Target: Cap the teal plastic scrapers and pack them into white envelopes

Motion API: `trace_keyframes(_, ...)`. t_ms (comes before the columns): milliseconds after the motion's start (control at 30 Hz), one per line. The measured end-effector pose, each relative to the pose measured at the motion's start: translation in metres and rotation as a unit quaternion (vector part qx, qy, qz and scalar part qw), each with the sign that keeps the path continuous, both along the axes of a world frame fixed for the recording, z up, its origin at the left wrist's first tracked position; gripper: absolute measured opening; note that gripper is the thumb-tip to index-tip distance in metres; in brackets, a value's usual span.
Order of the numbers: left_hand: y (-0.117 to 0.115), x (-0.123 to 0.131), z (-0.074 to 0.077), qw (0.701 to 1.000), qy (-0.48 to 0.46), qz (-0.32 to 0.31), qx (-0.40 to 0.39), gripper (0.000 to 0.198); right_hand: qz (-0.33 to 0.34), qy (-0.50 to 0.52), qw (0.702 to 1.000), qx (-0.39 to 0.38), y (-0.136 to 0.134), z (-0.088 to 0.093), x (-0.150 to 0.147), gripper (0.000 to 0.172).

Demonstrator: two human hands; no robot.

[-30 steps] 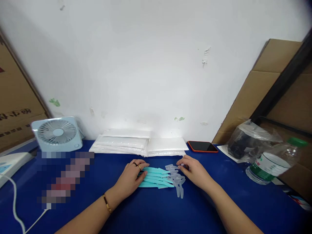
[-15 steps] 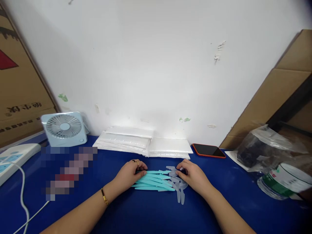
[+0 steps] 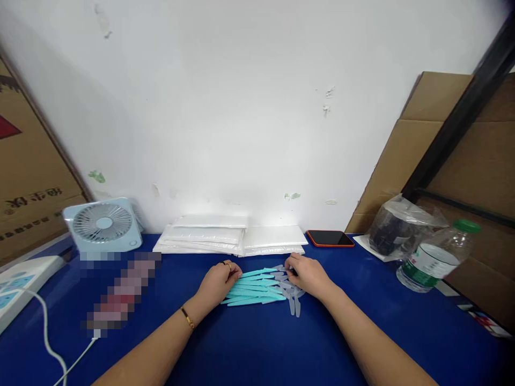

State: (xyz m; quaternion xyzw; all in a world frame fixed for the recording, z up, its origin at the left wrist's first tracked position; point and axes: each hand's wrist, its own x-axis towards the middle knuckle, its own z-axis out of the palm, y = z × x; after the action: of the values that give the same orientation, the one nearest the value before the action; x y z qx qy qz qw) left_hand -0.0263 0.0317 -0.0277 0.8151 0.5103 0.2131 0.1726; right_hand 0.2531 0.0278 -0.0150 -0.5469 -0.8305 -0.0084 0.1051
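A bundle of slim teal plastic sticks [image 3: 253, 292], shaped like eyebrow razors, lies sideways on the blue table. Small translucent paddle-shaped pieces [image 3: 295, 305] overlap its right end. My left hand [image 3: 219, 281] is closed at the bundle's upper left, thumb and forefinger pinched on the end of the topmost teal stick [image 3: 259, 273]. My right hand [image 3: 308, 273] has its fingers curled together at the upper right of the translucent pieces; its fingertips partly hide the piece they pinch.
White padded envelopes [image 3: 201, 236] are stacked along the wall, with a phone [image 3: 330, 238] to their right. Further right are a bagged dark object [image 3: 388, 230] and a bottle [image 3: 432, 262]. A fan [image 3: 102, 225], a power strip [image 3: 28, 281] and a pixelated item [image 3: 124, 292] occupy the left.
The view has shifted, bringing more of the bottle into sight. The topmost teal stick now slants up to the right from my left fingers. Both hands stay at the pile.
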Motion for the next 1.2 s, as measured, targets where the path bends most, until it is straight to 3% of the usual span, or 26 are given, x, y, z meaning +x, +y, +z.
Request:
trace_keyframes(133, 0.003, 0.001, -0.005, 1.000, -0.021, -0.001, 0.007, 0.022, 0.011, 0.027, 1.000, 0.011, 0.002, -0.004, 0.001, 0.013)
trace_keyframes(233, 0.003, 0.001, -0.005, 0.999, -0.027, -0.006, 0.025, 0.021, 0.033, 0.121, 0.992, -0.020, 0.001, -0.003, 0.004, 0.009)
trace_keyframes(400, -0.001, 0.003, -0.002, 0.998, -0.031, -0.022, 0.046, 0.019, 0.058, 0.285, 0.951, -0.105, -0.003, 0.000, 0.009, 0.017)
trace_keyframes(600, -0.001, 0.003, -0.002, 0.998, -0.030, -0.029, 0.047, 0.019, 0.046, 0.376, 0.914, -0.146, -0.002, -0.005, 0.011, 0.025)
trace_keyframes(1000, -0.006, 0.009, 0.004, 0.996, -0.051, -0.060, 0.050, 0.019, 0.065, 0.391, 0.893, -0.212, -0.009, -0.008, -0.002, 0.030)
trace_keyframes(1100, -0.009, 0.009, 0.008, 0.996, -0.032, -0.076, 0.045, 0.020, 0.090, 0.363, 0.900, -0.223, -0.011, -0.006, 0.002, 0.030)
trace_keyframes(1200, -0.011, 0.008, 0.012, 0.995, -0.010, -0.090, 0.040, 0.021, 0.084, 0.325, 0.929, -0.157, -0.007, -0.002, 0.009, 0.027)
